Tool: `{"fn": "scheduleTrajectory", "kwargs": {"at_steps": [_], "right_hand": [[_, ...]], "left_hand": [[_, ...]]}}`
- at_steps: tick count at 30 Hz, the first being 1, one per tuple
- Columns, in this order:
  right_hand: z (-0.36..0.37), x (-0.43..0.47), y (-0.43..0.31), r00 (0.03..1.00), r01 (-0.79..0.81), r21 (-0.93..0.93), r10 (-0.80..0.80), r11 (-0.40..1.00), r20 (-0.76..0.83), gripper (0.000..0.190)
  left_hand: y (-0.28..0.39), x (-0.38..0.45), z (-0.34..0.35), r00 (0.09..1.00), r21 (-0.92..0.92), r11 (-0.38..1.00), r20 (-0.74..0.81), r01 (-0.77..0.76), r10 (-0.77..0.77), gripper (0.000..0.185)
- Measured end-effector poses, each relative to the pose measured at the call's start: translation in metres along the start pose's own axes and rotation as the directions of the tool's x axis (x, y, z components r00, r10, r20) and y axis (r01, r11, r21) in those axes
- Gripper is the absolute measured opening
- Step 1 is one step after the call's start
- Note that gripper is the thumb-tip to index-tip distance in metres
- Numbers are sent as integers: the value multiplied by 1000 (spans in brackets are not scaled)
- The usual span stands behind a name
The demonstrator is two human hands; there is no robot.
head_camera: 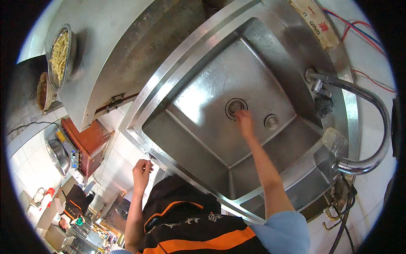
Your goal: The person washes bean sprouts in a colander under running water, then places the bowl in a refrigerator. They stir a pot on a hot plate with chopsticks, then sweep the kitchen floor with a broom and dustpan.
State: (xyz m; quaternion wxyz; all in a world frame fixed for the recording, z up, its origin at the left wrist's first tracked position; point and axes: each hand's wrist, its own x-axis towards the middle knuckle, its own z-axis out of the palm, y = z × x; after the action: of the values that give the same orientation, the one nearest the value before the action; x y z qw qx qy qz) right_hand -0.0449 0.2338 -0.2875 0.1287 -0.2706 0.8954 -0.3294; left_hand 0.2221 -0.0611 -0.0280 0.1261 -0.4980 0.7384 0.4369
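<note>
My right hand [244, 123] reaches down into a stainless steel sink basin [206, 133], blurred by motion. Its fingers are at the near edge of the round sink drain [236, 106]; whether they grip anything there is unclear. Just right of it, a round metal fitting [271, 121], perhaps a strainer or stopper, sits on the basin floor. Wet streaks show on the steel. My left hand [142, 173] hangs outside the sink, close to its left rim, with the fingers curled in and nothing visible in them.
A curved chrome faucet [377, 101] and a dark scouring pad [323, 105] are along the right rim. A smaller basin [303, 181] adjoins. On the upper-left counter [104, 28] stands a bowl of pale strips [60, 54]. Another person [76, 203] works at lower left.
</note>
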Motion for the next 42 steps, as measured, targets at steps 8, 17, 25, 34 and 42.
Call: {"fn": "scheduleTrajectory", "kwargs": {"at_steps": [8, 17, 25, 34, 42], "right_hand": [[32, -10, 2, 888, -429, 374, 460, 823, 5, 17], [25, -30, -4, 896, -444, -180, 438, 878, -75, 12], [28, -6, -6, 954, -242, -250, 278, 937, 117, 23], [49, 5, 41, 890, -176, -394, 317, 902, 327, 47], [-7, 1, 49, 986, -164, -414, 160, 895, -44, 21]], "left_hand": [[3, -5, -2, 998, -18, 998, 19, -53, 54, 19], [-20, -16, -14, 1000, -17, 1000, -22, -10, 9, 19], [-39, -22, -13, 999, -140, 990, -41, -25, 20, 18], [-110, -30, 10, 984, -83, 989, -141, -121, 109, 20], [-197, -28, 28, 975, -100, 992, -199, 77, -96, 25]]}}
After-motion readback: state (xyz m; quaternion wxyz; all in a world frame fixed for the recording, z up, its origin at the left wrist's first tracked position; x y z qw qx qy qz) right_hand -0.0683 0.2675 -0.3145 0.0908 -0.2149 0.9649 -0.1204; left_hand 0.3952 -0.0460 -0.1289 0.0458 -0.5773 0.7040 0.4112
